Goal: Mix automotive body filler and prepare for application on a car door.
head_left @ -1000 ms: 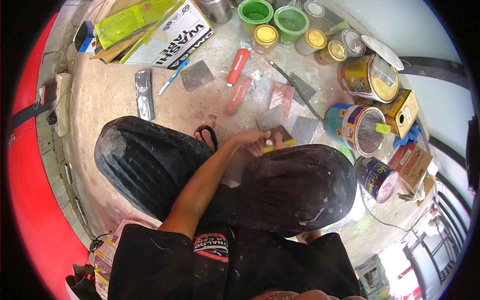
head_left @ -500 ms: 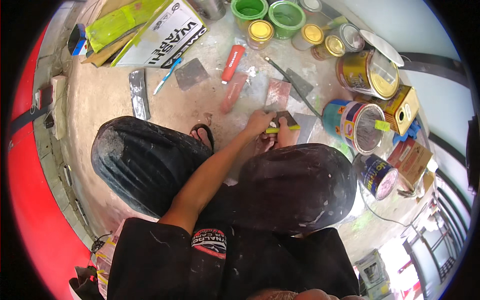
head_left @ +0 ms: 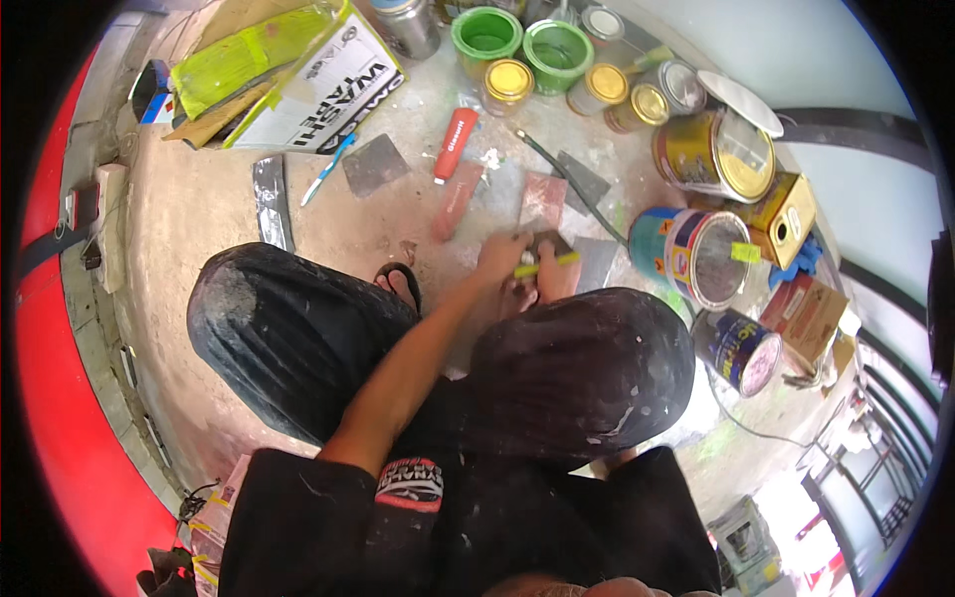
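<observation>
Between my knees and the tools on the concrete floor, my right hand [head_left: 554, 279] grips a dark square spreader [head_left: 547, 240] with a yellow edge [head_left: 562, 261], thumb lying over it. My left hand [head_left: 505, 253], slightly blurred, is closed at the spreader's left side, by a small white bit that I cannot make out. Beyond them lie a pinkish square plate [head_left: 542, 199], grey plates [head_left: 594, 266], a red tube [head_left: 455, 145], a faded red tube [head_left: 456, 202] and a black hose [head_left: 557, 167].
Cans [head_left: 726, 159] and green pots [head_left: 557, 56] line the back and right, beside a cardboard carton [head_left: 804, 323]. A boxed pile of scraps [head_left: 224, 70] is at back left. A blue-and-white stick [head_left: 328, 170] lies below it. A red panel [head_left: 60, 378] borders the left.
Over the last second my left hand has moved up the spreader, which has tilted and shifted slightly. My head's view has drifted a little, shifting the surroundings in the picture.
</observation>
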A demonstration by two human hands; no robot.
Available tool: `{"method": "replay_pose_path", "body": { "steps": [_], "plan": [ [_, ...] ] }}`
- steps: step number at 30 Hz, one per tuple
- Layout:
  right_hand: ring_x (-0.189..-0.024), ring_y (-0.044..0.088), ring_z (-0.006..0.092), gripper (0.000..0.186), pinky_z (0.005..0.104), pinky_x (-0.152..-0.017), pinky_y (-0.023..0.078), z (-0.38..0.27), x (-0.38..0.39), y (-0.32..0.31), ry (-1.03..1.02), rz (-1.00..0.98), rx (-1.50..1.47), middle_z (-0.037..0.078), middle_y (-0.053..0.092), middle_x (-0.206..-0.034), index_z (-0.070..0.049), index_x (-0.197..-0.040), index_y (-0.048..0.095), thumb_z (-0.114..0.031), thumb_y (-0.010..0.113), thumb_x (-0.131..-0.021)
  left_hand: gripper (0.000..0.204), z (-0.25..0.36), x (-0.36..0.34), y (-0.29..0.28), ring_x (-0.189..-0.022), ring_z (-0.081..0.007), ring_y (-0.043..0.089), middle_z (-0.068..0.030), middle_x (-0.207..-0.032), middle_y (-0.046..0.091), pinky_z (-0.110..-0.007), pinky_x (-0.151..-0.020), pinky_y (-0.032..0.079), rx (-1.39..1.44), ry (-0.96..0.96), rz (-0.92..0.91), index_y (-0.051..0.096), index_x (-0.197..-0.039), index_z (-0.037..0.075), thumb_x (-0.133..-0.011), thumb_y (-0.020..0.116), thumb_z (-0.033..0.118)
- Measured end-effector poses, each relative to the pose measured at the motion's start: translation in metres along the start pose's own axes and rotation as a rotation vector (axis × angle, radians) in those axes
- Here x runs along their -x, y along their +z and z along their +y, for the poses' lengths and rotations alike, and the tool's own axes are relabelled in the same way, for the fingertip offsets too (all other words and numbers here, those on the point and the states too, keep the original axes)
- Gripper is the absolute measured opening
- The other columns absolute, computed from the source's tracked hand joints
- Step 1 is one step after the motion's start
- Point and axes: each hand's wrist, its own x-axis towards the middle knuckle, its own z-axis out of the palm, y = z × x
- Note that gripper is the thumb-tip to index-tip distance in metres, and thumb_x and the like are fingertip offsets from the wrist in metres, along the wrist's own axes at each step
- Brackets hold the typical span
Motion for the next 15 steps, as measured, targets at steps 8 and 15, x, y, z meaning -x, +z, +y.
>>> {"method": "replay_pose_path", "body": {
  "steps": [8,15],
  "plan": [
    [-0.058,0.062,0.0199,0.019,0.0357,-0.044,0.046,-0.063,0.000,-0.003,0.495,-0.009,-0.374,0.009,0.067,-0.077,0.000,-0.092,0.067,-0.016,0.059,-0.086,0.049,0.024,0.000,-0.012,-0.076,-0.0278,0.069,-0.0189,-0.078,0.070,-0.041,-0.065,0.051,0.090,-0.070,-0.079,0.072,-0.088,-0.004,-0.087,0.063,0.044],
    [-0.050,0.060,0.0188,0.024,0.0348,-0.040,0.047,-0.041,-0.011,0.007,0.283,0.055,-0.303,0.010,0.066,-0.073,0.002,-0.088,0.067,-0.021,0.062,-0.084,0.047,0.040,0.024,-0.012,-0.057,-0.0222,0.063,-0.0133,-0.068,0.065,-0.035,-0.044,0.045,0.131,0.005,-0.014,0.069,-0.081,-0.003,-0.092,0.058,0.041]
  ]
}}
